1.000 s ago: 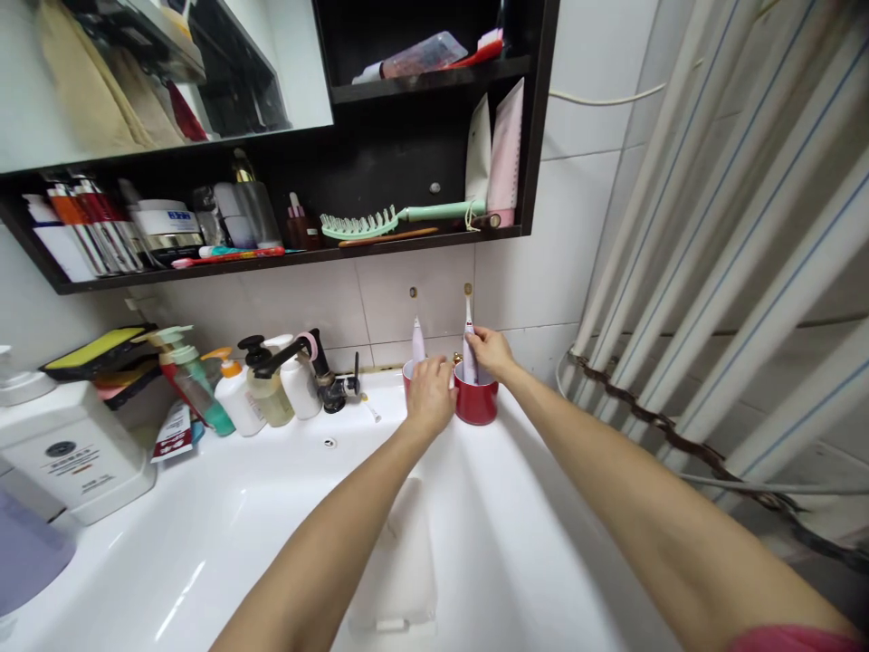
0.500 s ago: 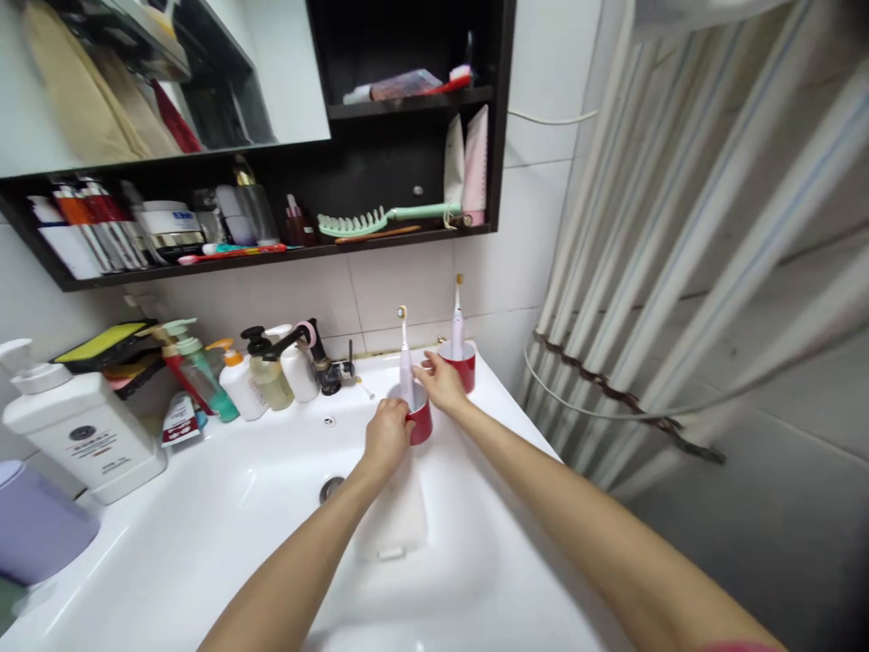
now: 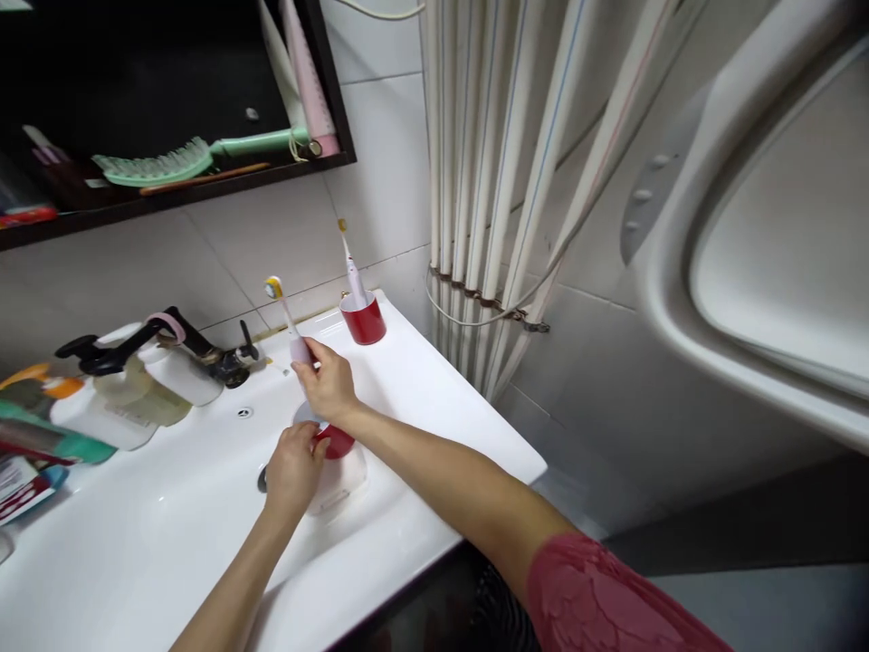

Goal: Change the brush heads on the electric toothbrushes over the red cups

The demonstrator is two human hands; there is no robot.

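My right hand [image 3: 327,380] is closed on the handle of a pale electric toothbrush [image 3: 300,349]. Its yellow and white head points up, toward the wall. Below it, my left hand [image 3: 293,466] grips the rim of a red cup [image 3: 336,442] with a pale inside, over the sink basin. The toothbrush's lower end is hidden behind my right hand. On the sink's back corner stands a second red cup [image 3: 364,323], holding another pale electric toothbrush [image 3: 355,281] that leans against the cup's rim.
A black faucet [image 3: 234,365] and several pump bottles [image 3: 101,412] line the sink's back left. Above, a dark shelf [image 3: 204,186] carries a green hairbrush [image 3: 156,165]. White pipes [image 3: 499,199] run down the wall to the right. A large white rounded object [image 3: 669,299] juts in at right.
My right hand has taken hold of the toothbrush and lifted it from the cup. My left hand still holds that cup, now lower over the basin. The view has swung right.
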